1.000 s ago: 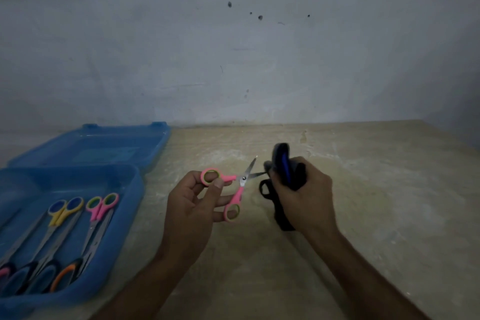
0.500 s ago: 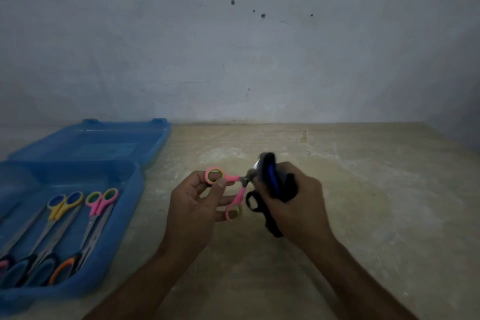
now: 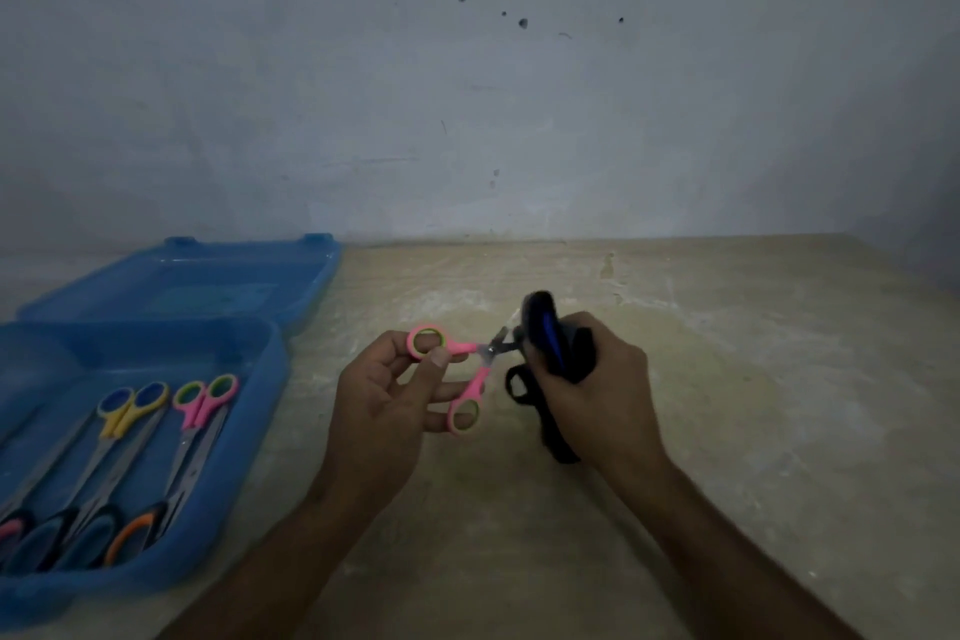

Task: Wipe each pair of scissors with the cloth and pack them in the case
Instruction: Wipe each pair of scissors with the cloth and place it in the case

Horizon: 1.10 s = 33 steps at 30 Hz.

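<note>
Holding the small pink scissors (image 3: 470, 369) in our left hand (image 3: 384, 411), we keep them above the bench (image 3: 727, 379), roughly mid-frame. Our thumb and forefinger pinch the upper loop, and lower fingers curl against the second loop, so this grip is closed on the handles. The handles are spread apart, and the blades point right, toward the other hand.

Our right hand (image 3: 597, 390) is fisted around the dark cloth (image 3: 550, 343), a grip wrapped tight on the bundle. A fold with a blue streak stands up above the knuckles and a loose tail hangs below the palm. The blade tips run into the cloth at its left edge; how much of the blade is covered we cannot tell. Both forearms reach in from the bottom edge and converge toward the middle.

The open blue case (image 3: 260, 431) sits at the bench's left, well apart from our hands, its lid lying flat behind it. Several pairs lie inside, among them a yellow pair (image 3: 130, 411) and a pink-and-green pair (image 3: 205, 400) side by side. Bare bench stretches to the right of our right hand and back to the wall (image 3: 467, 120).
</note>
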Motion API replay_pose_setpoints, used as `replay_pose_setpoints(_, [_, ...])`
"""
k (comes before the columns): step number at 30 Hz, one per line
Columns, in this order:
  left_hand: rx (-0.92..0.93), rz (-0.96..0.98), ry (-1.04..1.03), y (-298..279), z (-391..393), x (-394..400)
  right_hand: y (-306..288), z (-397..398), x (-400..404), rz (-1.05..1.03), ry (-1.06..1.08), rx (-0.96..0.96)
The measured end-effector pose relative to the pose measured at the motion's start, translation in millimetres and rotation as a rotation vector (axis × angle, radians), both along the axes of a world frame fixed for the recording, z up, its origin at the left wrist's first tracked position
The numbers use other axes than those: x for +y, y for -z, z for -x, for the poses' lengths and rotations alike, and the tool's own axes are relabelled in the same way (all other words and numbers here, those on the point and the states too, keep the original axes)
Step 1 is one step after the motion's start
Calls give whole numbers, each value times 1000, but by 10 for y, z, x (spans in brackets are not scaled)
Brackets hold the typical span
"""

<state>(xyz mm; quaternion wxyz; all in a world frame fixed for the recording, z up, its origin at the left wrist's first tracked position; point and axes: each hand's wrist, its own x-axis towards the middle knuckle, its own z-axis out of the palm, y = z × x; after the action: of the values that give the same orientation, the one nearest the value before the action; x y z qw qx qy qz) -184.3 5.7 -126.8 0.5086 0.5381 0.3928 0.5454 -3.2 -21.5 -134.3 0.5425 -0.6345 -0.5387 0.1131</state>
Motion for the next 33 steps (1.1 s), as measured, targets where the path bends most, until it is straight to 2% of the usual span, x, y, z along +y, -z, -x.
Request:
replay_pose_setpoints(3, [3, -6, -31, 6, 12, 43, -21, -133, 14, -53, 130, -10])
replay_pose_setpoints(8, [-1, 7, 2, 32, -24, -5, -9, 104, -80, 19, -168, -80])
replay_pose_setpoints(10, [0, -5, 14, 26, 0, 25, 10, 33, -32, 24, -104, -29])
replay_pose_setpoints(13, [-5, -20, -17, 19, 33, 85, 6, -158, 27, -7, 111, -23])
replay_pose_setpoints(15, [1, -15, -35, 25, 33, 94, 1, -184, 9, -56, 135, -29])
replay_pose_setpoints(18, [21, -12, -34, 32, 4, 52, -16, -73, -41, -95, -37, -41])
replay_pose_setpoints(21, [73, -40, 15, 27, -16, 9, 7, 28, -37, -66, -217, -257])
replay_pose_setpoints(23, [109, -60, 64, 30, 5, 19, 38, -20, 19, -88, -156, -297])
replay_pose_setpoints(26, [116, -44, 75, 40, 48, 72, 37, -257, 83, -97, 57, -117])
replay_pose_setpoints(28, [96, 6, 57, 43, 42, 96, 21, -330, 61, -143, 108, -65])
replay_pose_setpoints(30, [65, 53, 53, 52, 22, 96, -6, -212, -8, -189, 32, -136])
replay_pose_setpoints(33, [47, 73, 75, 68, 23, 85, 26, 76, -86, -142, -207, -300])
